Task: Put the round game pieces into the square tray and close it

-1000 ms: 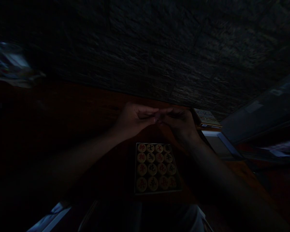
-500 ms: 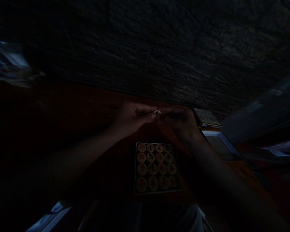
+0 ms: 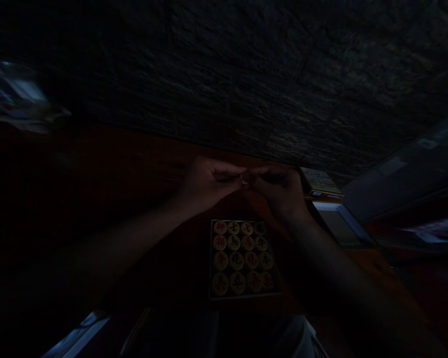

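The scene is very dark. My left hand [image 3: 205, 183] and my right hand [image 3: 280, 191] meet fingertip to fingertip above a reddish wooden table [image 3: 134, 169]. Both are pinched closed on a small pale round chess piece [image 3: 244, 182], of which only a sliver shows between the fingers. Just below the hands lies a square box [image 3: 210, 258] filled with several round Chinese chess pieces [image 3: 236, 260] marked in red and black characters.
A dark stone-patterned wall [image 3: 246, 89] rises behind the table. A small printed box or booklet [image 3: 319, 181] and a pale flat object [image 3: 336, 221] lie to the right. Blurred clutter [image 3: 15, 99] sits at the far left.
Half a second ago the pale piece showed plainly between the fingertips; now the fingers have closed over it and it is almost hidden. The hands stay in the same place.
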Motion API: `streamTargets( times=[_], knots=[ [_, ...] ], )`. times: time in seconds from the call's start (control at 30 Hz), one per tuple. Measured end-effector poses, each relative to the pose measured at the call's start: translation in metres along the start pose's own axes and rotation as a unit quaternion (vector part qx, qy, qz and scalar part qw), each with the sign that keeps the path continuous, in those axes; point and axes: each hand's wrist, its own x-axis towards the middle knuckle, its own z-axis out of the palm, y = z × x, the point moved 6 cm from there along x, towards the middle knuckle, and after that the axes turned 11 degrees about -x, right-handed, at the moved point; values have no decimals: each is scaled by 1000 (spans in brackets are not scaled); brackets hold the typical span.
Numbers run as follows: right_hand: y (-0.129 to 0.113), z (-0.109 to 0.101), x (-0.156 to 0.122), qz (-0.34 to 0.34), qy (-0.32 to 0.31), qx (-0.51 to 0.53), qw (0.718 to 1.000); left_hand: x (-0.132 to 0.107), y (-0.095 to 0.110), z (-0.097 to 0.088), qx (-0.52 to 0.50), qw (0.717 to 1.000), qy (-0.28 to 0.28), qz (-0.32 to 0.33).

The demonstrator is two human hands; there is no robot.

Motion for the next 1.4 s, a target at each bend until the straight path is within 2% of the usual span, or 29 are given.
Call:
streamTargets(
  times=[0.27,0.57,0.73,0.83,0.93,1.4],
  knots=[
    [2,0,3,-10,-9,20,1000,0,2,3,-25,1000,-16,8],
    [3,0,1,-7,-15,26,1000,-1,1,4,-23,999,-20,-18],
    [7,-3,3,21,-26,27,999,0,1,-2,-19,1000,10,-18],
    [7,-3,3,21,-45,40,998,0,1,-5,-26,999,28,-15],
    [5,-2,2,14,-38,37,998,-1,0,-5,-32,999,34,-11],
    [-1,-1,1,-13,-6,16,1000,-1,6,4,-18,1000,-15,-1]
  ],
)
